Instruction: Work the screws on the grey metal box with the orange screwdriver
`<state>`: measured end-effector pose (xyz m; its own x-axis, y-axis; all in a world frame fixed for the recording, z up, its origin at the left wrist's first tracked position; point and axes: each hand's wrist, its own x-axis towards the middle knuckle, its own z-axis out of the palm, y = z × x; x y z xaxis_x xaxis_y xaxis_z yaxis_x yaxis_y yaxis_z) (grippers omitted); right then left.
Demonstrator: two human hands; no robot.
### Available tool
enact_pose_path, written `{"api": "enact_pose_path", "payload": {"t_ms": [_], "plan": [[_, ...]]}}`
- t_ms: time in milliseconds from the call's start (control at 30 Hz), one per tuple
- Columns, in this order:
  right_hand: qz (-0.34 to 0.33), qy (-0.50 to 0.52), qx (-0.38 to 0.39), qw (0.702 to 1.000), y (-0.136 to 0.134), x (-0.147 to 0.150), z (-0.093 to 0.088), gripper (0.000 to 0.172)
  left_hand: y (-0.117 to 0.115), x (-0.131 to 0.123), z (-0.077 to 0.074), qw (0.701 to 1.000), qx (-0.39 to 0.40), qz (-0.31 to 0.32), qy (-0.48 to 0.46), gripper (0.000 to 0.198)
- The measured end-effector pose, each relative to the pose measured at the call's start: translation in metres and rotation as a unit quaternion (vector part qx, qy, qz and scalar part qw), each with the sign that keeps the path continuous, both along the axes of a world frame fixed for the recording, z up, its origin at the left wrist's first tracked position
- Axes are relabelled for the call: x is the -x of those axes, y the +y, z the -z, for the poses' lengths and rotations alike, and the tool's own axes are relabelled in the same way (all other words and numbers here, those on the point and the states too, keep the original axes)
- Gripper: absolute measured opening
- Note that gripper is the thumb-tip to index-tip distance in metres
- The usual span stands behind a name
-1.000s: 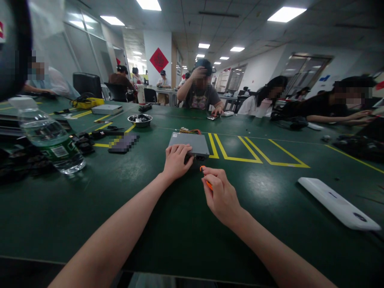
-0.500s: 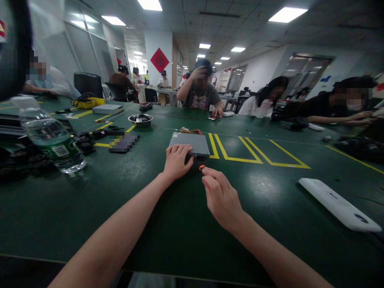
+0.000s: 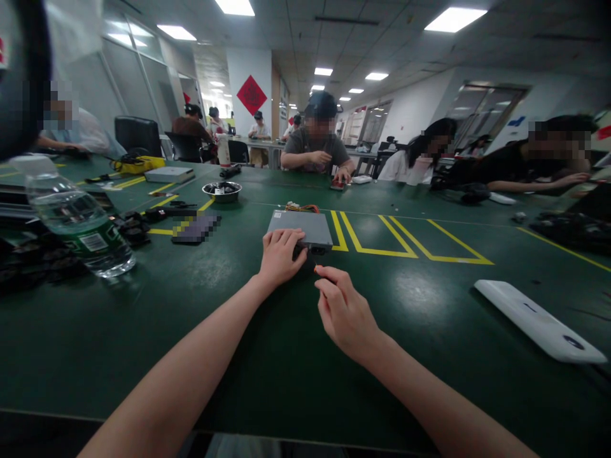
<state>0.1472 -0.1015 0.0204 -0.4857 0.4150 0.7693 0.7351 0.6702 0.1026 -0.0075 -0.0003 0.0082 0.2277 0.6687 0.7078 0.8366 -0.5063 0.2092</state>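
Note:
A flat grey metal box [image 3: 300,227] lies on the green table [image 3: 267,343], with coloured wires [image 3: 301,207] at its far end. My left hand [image 3: 279,256] rests on the box's near left corner, fingers curled over its edge. My right hand [image 3: 344,312] is closed around an orange-handled tool [image 3: 316,270], most of it hidden in the fist, its tip close to the box's near face.
A water bottle [image 3: 79,219] stands at the left among black parts [image 3: 131,228]. A metal bowl [image 3: 221,191] sits further back, and a long white object [image 3: 537,320] lies at the right. Yellow lines [image 3: 405,240] mark the table. Several other people sit around the far side.
My right hand has moved forward and slightly left, bringing the orange tool closer to the box, and more of it is now hidden. A person opposite lowered a hand from the head.

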Motion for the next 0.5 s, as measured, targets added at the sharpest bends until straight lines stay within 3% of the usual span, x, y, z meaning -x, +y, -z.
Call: {"api": "enact_pose_path", "payload": {"t_ms": [167,400,500], "plan": [[0.04,-0.012,-0.027,0.999,-0.0011,0.0001,-0.004,0.019,0.0003,0.0001,0.0006,1.0,0.0,0.001,0.002,0.028],[0.012,0.008,0.011,1.0,-0.0035,0.0015,-0.0027,0.025,0.0008,0.0002,0.0005,1.0,-0.005,0.001,0.005,0.028],[0.045,0.021,-0.011,0.999,-0.0026,0.0017,-0.0052,0.022,0.0005,0.0003,0.0005,1.0,-0.001,-0.002,0.004,0.028]]}}
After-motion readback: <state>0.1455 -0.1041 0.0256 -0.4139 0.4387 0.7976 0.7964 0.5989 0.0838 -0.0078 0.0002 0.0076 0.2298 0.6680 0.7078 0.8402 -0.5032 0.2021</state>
